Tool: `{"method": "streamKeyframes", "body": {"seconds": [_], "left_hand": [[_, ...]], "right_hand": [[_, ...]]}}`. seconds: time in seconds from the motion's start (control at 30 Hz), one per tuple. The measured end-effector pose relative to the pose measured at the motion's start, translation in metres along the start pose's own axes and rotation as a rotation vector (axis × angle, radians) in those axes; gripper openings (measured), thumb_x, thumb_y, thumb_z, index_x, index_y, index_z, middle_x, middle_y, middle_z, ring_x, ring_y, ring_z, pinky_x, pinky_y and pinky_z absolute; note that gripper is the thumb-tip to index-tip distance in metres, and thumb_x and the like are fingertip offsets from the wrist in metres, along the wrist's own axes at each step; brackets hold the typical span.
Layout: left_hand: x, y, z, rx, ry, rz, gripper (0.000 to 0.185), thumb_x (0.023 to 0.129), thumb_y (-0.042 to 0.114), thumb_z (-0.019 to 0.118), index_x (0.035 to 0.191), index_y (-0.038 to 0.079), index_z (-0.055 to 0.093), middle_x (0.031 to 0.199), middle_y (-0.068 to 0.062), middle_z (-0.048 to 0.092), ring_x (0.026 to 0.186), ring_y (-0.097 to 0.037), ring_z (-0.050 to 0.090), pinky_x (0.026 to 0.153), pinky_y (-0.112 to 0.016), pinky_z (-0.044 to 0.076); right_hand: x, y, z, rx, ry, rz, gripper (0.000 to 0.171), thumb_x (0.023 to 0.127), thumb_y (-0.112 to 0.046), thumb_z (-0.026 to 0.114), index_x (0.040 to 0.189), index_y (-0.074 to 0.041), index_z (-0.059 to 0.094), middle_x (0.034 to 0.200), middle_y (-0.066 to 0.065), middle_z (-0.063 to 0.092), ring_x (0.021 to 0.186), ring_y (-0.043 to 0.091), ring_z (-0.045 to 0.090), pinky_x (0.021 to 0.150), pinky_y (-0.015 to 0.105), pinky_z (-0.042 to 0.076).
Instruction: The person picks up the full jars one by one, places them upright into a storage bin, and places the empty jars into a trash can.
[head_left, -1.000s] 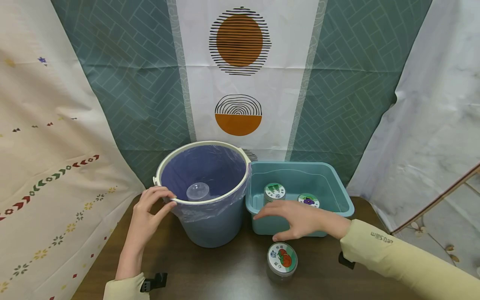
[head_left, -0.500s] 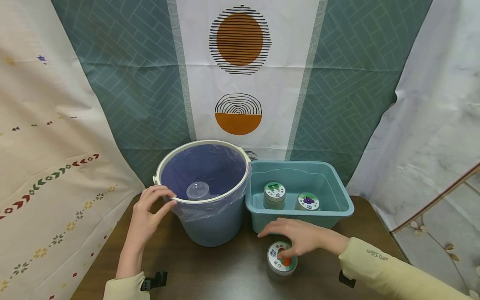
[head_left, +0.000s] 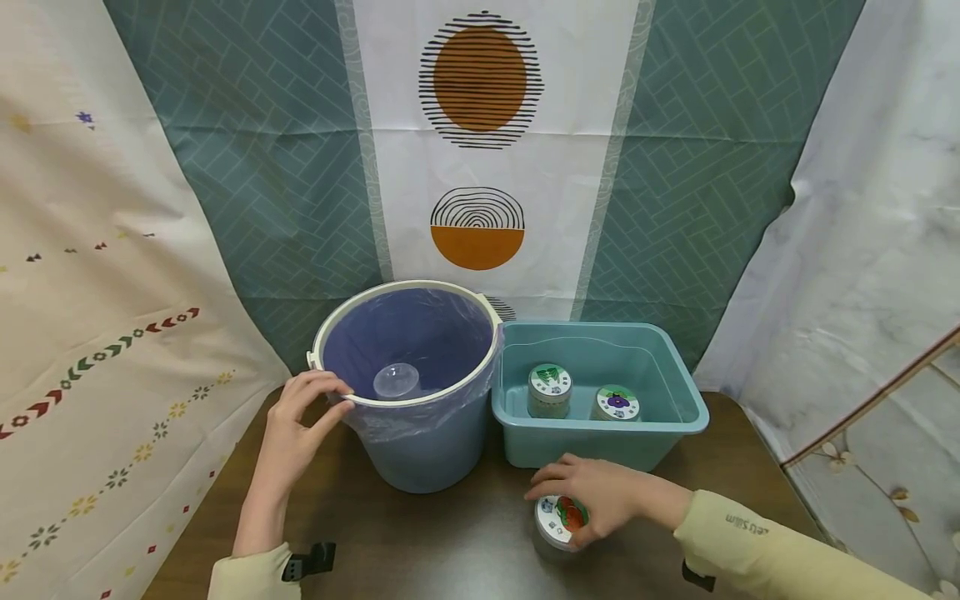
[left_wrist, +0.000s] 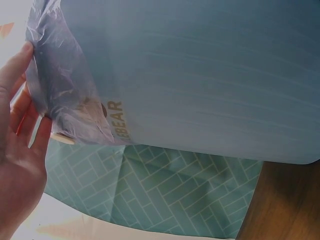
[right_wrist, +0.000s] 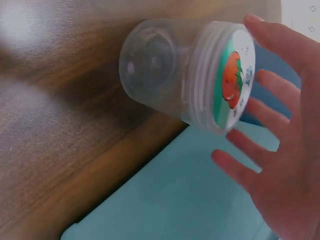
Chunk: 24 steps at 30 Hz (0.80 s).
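At the near-left rim of a blue bucket, my left hand pinches the edge where a clear plastic bag liner folds over. The left wrist view has its thumb and fingers on that edge. A clear round jar with a tomato-pictured lid stands upright on the table. Over the lid, my right hand spreads with thumb and fingers about its edge. In the right wrist view the fingers are extended, not closed round the jar; contact is hard to tell.
A teal bin stands right of the bucket, behind the right hand. Inside are a jar with a green-vegetable lid and one with a purple-pictured lid. A clear round plastic piece lies in the bucket. Patterned cloth hangs behind.
My right hand has come down and toward the front, from before the teal bin to over the tomato-lidded jar. My left hand stays on the bucket's rim.
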<state>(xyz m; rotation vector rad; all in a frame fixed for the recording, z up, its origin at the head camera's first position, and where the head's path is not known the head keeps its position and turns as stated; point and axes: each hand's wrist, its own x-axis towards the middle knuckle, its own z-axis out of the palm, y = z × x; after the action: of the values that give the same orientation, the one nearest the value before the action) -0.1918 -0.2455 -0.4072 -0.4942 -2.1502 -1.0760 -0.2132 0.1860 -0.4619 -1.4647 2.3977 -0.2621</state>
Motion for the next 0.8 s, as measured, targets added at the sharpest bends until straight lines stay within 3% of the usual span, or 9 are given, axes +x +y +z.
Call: {"method": "streamKeyframes", "body": {"seconds": [0.2, 0.57, 0.8], "left_hand": [[0.000, 0.000, 0.000, 0.005, -0.002, 0.005, 0.031, 0.074, -0.007, 0.080, 0.097, 0.012, 0.071, 0.103, 0.001, 0.063, 0.110, 0.001, 0.048, 0.095, -0.010, 0.035], [0.000, -0.001, 0.001, 0.000, 0.004, 0.010, 0.030, 0.074, -0.008, 0.079, 0.097, 0.011, 0.072, 0.102, -0.002, 0.063, 0.109, 0.002, 0.048, 0.095, -0.010, 0.035], [0.000, -0.001, 0.000, 0.000, 0.005, 0.011, 0.030, 0.074, -0.008, 0.080, 0.097, 0.011, 0.072, 0.101, -0.002, 0.063, 0.108, 0.001, 0.048, 0.095, -0.010, 0.034]], "right_hand": [[-0.001, -0.004, 0.006, -0.027, -0.040, 0.073, 0.080, 0.073, -0.044, 0.085, 0.143, -0.033, 0.047, 0.139, -0.001, 0.051, 0.114, 0.014, 0.047, 0.083, 0.028, 0.052], [0.005, -0.009, -0.002, -0.085, -0.036, 0.054, 0.077, 0.071, -0.039, 0.086, 0.139, -0.035, 0.049, 0.126, -0.009, 0.053, 0.108, 0.006, 0.047, 0.083, 0.024, 0.051], [0.009, -0.015, -0.021, -0.106, -0.023, 0.021, 0.077, 0.073, -0.040, 0.084, 0.141, -0.034, 0.048, 0.124, -0.010, 0.053, 0.106, 0.004, 0.047, 0.082, 0.020, 0.049]]}}
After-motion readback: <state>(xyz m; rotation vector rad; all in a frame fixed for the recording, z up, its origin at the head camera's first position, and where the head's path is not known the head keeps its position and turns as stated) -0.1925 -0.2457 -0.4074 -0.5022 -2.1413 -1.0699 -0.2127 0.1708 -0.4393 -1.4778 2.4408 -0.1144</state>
